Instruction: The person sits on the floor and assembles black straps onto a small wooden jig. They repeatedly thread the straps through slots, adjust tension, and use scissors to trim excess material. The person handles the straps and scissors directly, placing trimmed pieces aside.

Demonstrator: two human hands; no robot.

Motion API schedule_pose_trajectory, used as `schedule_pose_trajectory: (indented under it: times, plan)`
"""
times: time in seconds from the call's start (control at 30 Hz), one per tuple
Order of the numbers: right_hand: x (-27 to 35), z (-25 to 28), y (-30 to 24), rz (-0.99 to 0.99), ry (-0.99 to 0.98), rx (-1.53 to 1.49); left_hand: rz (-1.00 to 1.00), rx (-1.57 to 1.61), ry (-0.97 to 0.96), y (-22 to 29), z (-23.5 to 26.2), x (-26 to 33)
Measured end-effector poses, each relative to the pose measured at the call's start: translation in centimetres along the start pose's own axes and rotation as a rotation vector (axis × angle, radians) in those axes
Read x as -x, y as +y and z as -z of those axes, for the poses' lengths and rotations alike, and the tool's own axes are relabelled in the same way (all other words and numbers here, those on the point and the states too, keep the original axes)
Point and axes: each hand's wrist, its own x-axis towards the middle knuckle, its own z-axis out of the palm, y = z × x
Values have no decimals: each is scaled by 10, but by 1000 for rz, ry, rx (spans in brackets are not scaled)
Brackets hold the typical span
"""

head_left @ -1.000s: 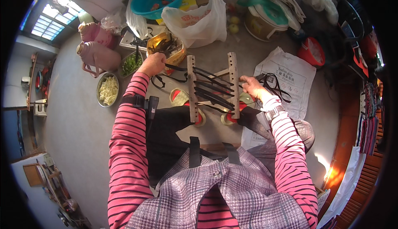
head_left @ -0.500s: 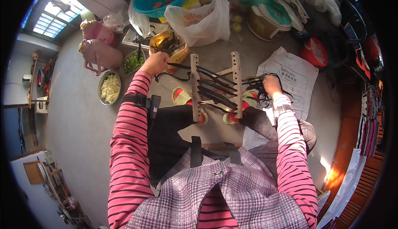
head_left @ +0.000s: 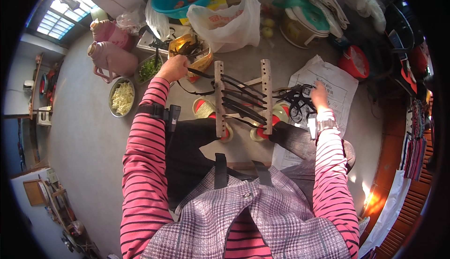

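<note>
A wooden frame (head_left: 265,97) with two holed bars stands over my feet, black strips (head_left: 241,95) strung slantwise between the bars. My left hand (head_left: 174,68), left of the frame, is closed on a black strip (head_left: 201,74) that runs taut to the left bar. Another length sags below it. Right of the frame, my right hand (head_left: 320,96) is beside a loose tangle of black strips (head_left: 300,102) over a white printed sack (head_left: 344,92). Its fingers look apart and stretched forward, partly unclear. An amber basin (head_left: 202,63) with dark strips inside stands just beyond my left hand.
Bowls of pale chopped vegetable (head_left: 123,98) and chopped greens (head_left: 149,69) stand on the left, near two pink flasks (head_left: 112,60). Farther off are a teal basin (head_left: 164,7), a white plastic bag (head_left: 234,34), a lidded bucket (head_left: 300,29) and a red bucket (head_left: 347,67).
My right hand has moved slightly right, away from the black tangle, which has spread out beside it. My left hand has shifted slightly left, still gripping its strip.
</note>
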Motion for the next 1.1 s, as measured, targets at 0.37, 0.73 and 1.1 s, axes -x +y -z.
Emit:
schedule_pose_trajectory:
  times: [0.37,0.73,1.1]
  plan:
    - [58,-9,-130,50,-903,-514,-33,10,34,3,-1,0]
    - [-2,-34,30,585,-235,569,-25,-14,40,-3,-2,1]
    - [-24,11,43,-164,227,73,69,46,-7,1,0,1]
